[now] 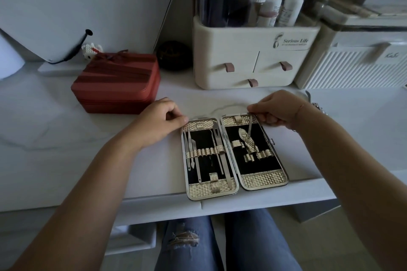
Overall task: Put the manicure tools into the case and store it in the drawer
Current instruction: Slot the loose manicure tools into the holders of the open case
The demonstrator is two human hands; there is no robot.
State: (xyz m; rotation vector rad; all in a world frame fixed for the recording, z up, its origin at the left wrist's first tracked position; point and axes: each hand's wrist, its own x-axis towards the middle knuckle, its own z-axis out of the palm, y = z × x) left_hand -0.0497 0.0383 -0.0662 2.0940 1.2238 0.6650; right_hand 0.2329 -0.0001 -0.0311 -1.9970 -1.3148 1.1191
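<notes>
A gold manicure case (pixel 262 180) lies open flat near the front edge of the white table. Its left half holds several slim metal tools (pixel 218 156) under a gold strap. A cuticle nipper (pixel 247 142) sits in the right half. My right hand (pixel 275 109) pinches a thin metal tool (pixel 250 126) whose tip points down into the right half by the nipper. My left hand (pixel 160 120) rests with curled fingers at the case's upper left corner, thumb touching the rim; I cannot tell whether it holds anything.
A red zipped box (pixel 116 82) stands at the back left. Behind the case is a cream organizer (pixel 253 59) with three small drawers and bottles on top, and a white ribbed box (pixel 356 66) to its right. A thin wire lies behind the case.
</notes>
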